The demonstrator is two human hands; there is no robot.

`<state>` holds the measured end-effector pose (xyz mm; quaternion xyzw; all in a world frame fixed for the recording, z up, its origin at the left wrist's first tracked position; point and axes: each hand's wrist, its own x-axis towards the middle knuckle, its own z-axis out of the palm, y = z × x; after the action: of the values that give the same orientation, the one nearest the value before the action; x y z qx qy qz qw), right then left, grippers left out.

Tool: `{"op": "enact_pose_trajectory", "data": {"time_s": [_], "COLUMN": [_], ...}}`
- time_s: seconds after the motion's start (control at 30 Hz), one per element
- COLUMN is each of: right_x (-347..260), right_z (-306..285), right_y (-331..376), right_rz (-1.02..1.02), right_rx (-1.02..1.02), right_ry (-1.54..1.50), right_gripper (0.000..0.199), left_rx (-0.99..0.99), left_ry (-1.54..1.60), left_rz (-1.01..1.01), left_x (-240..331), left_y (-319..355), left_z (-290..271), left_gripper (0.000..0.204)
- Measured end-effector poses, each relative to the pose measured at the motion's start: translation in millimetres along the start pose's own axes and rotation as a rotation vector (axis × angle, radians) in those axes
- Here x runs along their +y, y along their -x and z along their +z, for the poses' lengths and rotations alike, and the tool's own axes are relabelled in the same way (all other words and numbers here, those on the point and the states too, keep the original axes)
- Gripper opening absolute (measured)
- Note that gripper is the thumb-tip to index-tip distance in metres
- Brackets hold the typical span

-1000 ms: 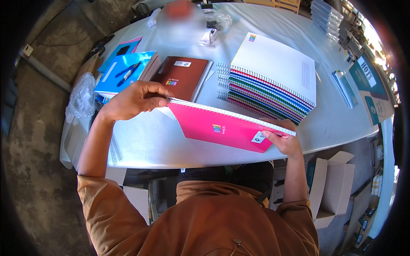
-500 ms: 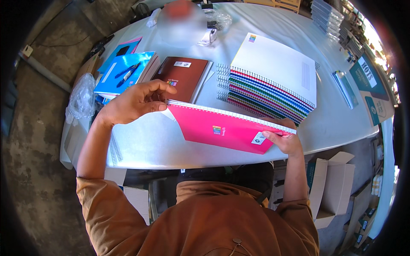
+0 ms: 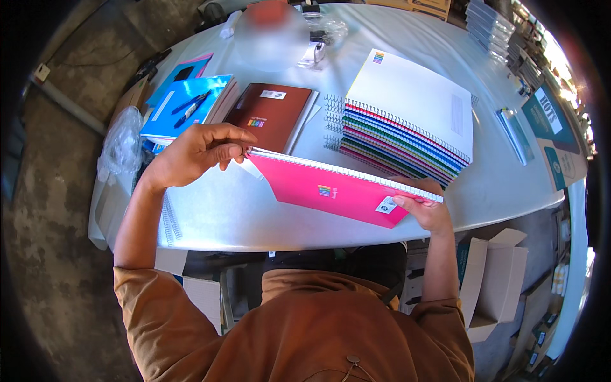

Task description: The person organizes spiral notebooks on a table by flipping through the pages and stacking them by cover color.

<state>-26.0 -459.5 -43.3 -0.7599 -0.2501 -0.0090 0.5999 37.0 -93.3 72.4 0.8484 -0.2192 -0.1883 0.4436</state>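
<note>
A pink-covered notebook [image 3: 299,181] is held tilted above the front of the table, its punched edge with a row of small marks facing up. My right hand [image 3: 423,207] grips its right end, thumb on the pink cover and fingers behind. At the upper left corner of the notebook, my left hand [image 3: 203,153] is closed in a pinch; what lies between its fingertips is too small to make out. Just behind the left hand lies a brown-covered notebook [image 3: 270,114] on loose sheets. A tall stack of spiral notebooks [image 3: 407,102], white cover on top, stands beyond the right hand.
Blue-covered books [image 3: 184,111] with dark pens on top sit at the left, beside a clear plastic bag [image 3: 124,140]. Loose wire coils [image 3: 170,219] lie at the table's [image 3: 223,223] front left. A box [image 3: 550,127] stands at right, an open carton [image 3: 496,280] below.
My left fingers have shifted slightly and drawn closer together at the notebook's corner. The right hand keeps its grip, and the pink notebook has barely moved.
</note>
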Motion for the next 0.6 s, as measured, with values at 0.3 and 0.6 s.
{"op": "enact_pose_trajectory", "data": {"time_s": [0.3, 0.6], "right_x": [4, 18], "right_z": [-3, 4], "right_y": [-4, -5], "right_rz": [-0.033, -0.185], "right_rx": [-0.089, -0.062], "right_ry": [-0.156, -0.270], "right_gripper": [0.030, 0.033], "left_rx": [-0.144, -0.222], "left_ry": [0.055, 0.128], "left_rz": [-0.079, -0.101], "left_x": [-5, -13], "left_y": [-1, 0], "left_z": [-8, -8], "left_gripper": [0.027, 0.026]}}
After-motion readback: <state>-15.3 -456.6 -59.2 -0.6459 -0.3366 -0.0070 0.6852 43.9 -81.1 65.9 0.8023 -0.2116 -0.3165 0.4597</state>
